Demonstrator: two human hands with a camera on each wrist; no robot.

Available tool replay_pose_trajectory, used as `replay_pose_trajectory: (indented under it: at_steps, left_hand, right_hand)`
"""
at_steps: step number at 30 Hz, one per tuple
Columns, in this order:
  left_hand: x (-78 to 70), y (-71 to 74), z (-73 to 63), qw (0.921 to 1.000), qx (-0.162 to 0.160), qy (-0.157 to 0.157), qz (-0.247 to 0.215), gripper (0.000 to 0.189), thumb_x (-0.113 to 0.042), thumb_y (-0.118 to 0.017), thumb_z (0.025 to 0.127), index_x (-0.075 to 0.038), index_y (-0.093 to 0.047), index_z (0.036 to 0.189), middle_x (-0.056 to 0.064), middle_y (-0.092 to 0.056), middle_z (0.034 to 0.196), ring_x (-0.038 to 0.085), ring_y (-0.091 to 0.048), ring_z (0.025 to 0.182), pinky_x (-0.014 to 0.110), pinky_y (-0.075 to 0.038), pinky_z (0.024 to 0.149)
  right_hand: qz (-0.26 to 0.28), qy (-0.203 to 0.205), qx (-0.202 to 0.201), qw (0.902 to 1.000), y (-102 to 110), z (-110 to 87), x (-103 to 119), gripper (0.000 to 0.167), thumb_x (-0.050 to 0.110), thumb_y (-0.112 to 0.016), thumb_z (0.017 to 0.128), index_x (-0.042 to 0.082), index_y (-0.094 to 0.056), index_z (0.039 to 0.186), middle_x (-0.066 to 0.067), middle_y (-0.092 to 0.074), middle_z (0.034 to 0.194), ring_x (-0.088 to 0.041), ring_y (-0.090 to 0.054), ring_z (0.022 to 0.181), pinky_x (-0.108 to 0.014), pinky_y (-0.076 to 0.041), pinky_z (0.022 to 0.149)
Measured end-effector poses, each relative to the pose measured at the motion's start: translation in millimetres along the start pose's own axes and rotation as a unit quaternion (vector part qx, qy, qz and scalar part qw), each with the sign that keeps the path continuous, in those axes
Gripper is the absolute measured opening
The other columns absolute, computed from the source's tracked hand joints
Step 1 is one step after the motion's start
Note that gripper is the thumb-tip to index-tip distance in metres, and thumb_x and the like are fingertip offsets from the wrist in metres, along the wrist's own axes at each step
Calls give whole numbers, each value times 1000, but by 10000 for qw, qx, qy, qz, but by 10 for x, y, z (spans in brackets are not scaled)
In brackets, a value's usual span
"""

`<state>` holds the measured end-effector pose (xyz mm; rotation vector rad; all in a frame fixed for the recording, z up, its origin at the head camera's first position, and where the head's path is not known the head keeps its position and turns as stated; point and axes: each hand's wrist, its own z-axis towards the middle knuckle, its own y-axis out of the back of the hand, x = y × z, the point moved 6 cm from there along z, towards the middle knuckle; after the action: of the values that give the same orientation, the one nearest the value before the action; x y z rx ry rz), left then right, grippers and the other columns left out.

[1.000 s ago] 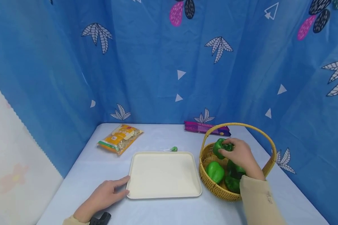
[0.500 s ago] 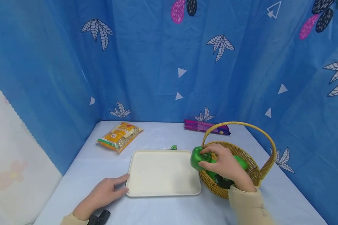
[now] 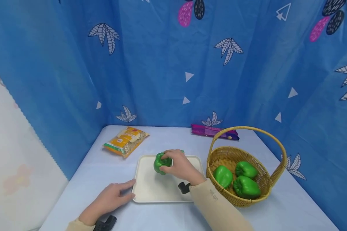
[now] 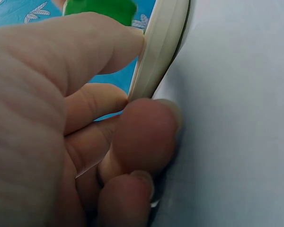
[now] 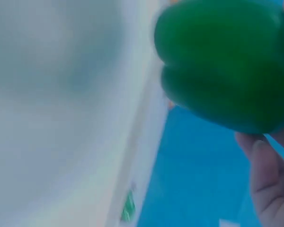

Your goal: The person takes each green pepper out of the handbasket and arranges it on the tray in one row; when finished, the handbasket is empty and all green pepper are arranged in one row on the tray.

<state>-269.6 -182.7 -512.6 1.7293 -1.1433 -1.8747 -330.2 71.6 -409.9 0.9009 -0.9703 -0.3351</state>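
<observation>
A green bell pepper (image 3: 159, 164) is above the cream tray (image 3: 150, 189), gripped by my right hand (image 3: 179, 165) between thumb and fingers. Close up in the right wrist view, the bell pepper (image 5: 222, 66) appears over the blurred pale tray. My left hand (image 3: 114, 197) rests at the tray's left edge, thumb and index finger apart and both touching the rim. The left wrist view shows the thumb (image 4: 118, 47) against the tray rim (image 4: 156, 47), the other fingers loosely bent beside it.
A yellow wicker basket (image 3: 224, 150) with an arched handle stands right of the tray, holding three green bell peppers (image 3: 246, 187). Behind lie an orange food bag (image 3: 126, 141) and a purple packet (image 3: 205, 130). A small green-headed lollipop (image 5: 128, 206) lies beyond the tray, mostly hidden by my hand.
My right hand has lifted a bell pepper out of the basket and carried it left over the tray. The left hand has stayed at the tray's edge.
</observation>
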Motion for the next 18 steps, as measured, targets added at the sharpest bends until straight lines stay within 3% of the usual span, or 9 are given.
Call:
replay_pose_trajectory:
  at_steps: [3,5,7,10,14,18]
  left_hand:
    - [22,-20,24,9999,-2,-108,62,64,-53,-71,94,-19,-59,147,2,-76,121,8,-36,49,29,-47,58]
    - [27,-35,37,9998,-28,-201,55,64,-53,-70,94,-20,-59,147,3,-71,132,7,-37,49,28,-47,58]
    - [32,-45,45,9997,-25,-250,73,64,-53,-70,94,-21,-58,148,4,-76,116,7,-32,47,25,-40,53]
    - [33,-33,28,9997,-56,-227,45,64,-53,-71,94,-19,-58,148,4,-76,111,8,-30,46,25,-37,50]
    - [15,-5,4,9996,-102,-250,37,65,-52,-71,94,-17,-59,147,7,-65,142,7,-33,48,24,-40,54]
    - [-4,15,-4,9995,-128,-276,109,64,-51,-71,94,-16,-60,146,5,-64,143,7,-36,49,23,-45,60]
  right_hand:
    - [-231,8,53,9997,-188,191,25,32,31,-82,90,15,-75,117,-6,-66,137,-26,-56,122,-44,-51,102]
    - [-428,34,67,9991,-280,302,35,33,33,-82,90,15,-76,117,-6,-66,137,-25,-57,122,-42,-52,102]
    - [-574,88,109,9983,-352,405,52,34,34,-82,90,16,-76,118,-5,-66,137,-24,-57,121,-40,-52,103]
    - [-710,155,180,9972,-439,539,95,36,34,-81,90,15,-75,120,-6,-66,138,-24,-58,121,-38,-53,102]
    - [-839,99,303,9960,-547,647,114,37,33,-82,90,15,-75,121,-6,-65,139,-24,-59,123,-36,-53,104]
    - [-859,-30,429,9954,-623,682,101,38,33,-80,92,14,-74,124,-8,-63,142,-26,-57,126,-37,-51,108]
